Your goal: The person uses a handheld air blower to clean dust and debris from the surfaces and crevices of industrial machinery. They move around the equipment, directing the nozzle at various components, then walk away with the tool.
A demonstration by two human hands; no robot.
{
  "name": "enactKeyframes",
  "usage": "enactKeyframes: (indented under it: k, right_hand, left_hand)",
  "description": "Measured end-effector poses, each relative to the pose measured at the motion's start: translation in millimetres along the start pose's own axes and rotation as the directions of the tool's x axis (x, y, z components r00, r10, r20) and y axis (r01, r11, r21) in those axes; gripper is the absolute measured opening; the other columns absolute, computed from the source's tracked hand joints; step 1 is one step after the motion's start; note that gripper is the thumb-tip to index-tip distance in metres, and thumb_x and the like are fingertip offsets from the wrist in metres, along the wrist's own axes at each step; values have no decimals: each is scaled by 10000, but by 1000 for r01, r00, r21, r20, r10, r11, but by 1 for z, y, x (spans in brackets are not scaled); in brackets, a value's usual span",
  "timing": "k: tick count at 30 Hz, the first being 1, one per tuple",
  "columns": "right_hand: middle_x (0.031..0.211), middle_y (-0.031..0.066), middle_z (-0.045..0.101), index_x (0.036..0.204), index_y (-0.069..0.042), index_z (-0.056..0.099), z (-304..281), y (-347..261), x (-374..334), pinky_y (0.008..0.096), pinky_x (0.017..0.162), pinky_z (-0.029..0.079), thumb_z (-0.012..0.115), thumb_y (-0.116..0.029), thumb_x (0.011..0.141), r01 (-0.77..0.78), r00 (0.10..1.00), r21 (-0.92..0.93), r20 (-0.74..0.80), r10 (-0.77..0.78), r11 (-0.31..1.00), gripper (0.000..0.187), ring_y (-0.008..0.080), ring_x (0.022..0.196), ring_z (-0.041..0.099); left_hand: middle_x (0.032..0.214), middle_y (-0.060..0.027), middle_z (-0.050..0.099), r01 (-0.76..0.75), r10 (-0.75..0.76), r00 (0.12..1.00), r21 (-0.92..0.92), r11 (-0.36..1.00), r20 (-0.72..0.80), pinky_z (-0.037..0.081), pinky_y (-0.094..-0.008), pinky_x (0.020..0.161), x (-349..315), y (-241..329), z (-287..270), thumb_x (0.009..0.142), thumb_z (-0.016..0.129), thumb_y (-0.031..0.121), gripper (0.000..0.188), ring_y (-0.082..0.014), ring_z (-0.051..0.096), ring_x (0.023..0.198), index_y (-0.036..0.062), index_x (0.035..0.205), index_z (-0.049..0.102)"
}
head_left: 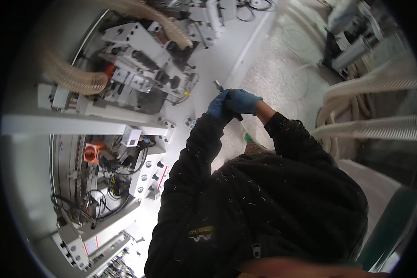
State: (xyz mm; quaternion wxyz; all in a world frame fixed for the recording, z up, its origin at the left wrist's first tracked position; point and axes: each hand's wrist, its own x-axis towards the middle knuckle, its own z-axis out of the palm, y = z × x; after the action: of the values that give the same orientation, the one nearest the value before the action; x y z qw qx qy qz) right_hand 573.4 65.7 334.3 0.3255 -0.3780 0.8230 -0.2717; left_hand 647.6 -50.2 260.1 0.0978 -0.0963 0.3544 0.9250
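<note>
Gloves (242, 102), both blue, cover my left hand (216, 109) and right hand (246, 99), which are drawn together and touching out in front of me. A slim tool (217, 84) shows its metallic tip just beyond them; the rest is mostly hidden, so I cannot tell which hand grips it or how far my fingers are closed. Pale floor (273, 65) lies beneath. Light flecks dot my black jacket (287, 208) and its sleeves. To my left stands a machine (140, 180) with a white beam (69, 125), an orange part (92, 152) and ribbed tan hoses (72, 76); pale hoses (384, 127) run well apart on my right.
</note>
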Motion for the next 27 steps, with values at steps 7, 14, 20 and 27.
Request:
enactKeyframes:
  k: [7,14,20,27]
  right_hand:
    - [865,156,692,1006,-20,662,-40,53,-1,386,701,541,481,-356,889,-7,997,457,-70,43,889,399,273,777,677]
    - [989,124,697,1006,-98,713,-30,283,5,440,810,504,545,-252,842,-427,887,-688,-192,420,587,280,308,969,655]
    - [1199,-10,638,1111,-166,697,33,340,12,395,859,485,614,-219,857,-127,837,-824,209,506,552,273,200,1112,601]
    - [1014,13,693,1002,-155,731,78,289,6,367,719,502,624,-168,855,174,839,-820,413,355,545,182,170,947,666]
  left_hand:
    - [1044,-136,565,-37,-3,972,-164,986,-235,564,-458,666,33,11,2,875,589,238,357,-324,610,886,30,1148,493]
    - [1258,-179,559,-60,100,994,500,864,-53,388,-197,466,-8,86,113,963,498,258,468,-38,485,586,72,1379,386]
    - [1212,-135,606,-149,-403,811,816,558,424,466,-362,964,3,81,195,879,633,154,516,-237,586,1121,89,1362,464]
    - [966,-201,654,-172,-471,880,969,-178,70,475,-416,826,52,53,93,871,580,386,396,-360,625,938,65,1099,610]
